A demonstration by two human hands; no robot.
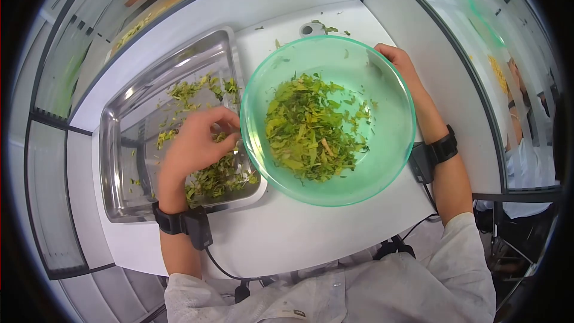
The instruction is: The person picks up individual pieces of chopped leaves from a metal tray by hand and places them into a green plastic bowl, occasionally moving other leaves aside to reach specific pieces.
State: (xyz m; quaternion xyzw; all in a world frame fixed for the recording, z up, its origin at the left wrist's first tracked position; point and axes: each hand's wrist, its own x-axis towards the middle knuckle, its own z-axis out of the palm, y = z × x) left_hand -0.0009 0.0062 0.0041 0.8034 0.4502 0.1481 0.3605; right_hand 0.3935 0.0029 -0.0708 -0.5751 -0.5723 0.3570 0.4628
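Observation:
A translucent green bowl (382, 137) holds a heap of chopped green leaves (305, 125), with a small light-brown piece on top. My right hand (399, 63) is closed on the bowl's far right rim, with some fingers hidden behind it. At the left rim my left hand (200, 140) has its thumb and fingers curled against the bowl's edge; its fingertips are partly hidden. Under and around that hand lies a metal tray (116, 173) with loose leaves (218, 179) scattered in it. The bowl overlaps the tray's right edge.
Leaf scraps (326, 27) lie on the white table (335, 230) near a round grommet (307, 30) at the back. Low partitions (436, 72) enclose the table. Black devices are strapped to both wrists, with cables running down. Another person (523, 161) appears beyond the right partition.

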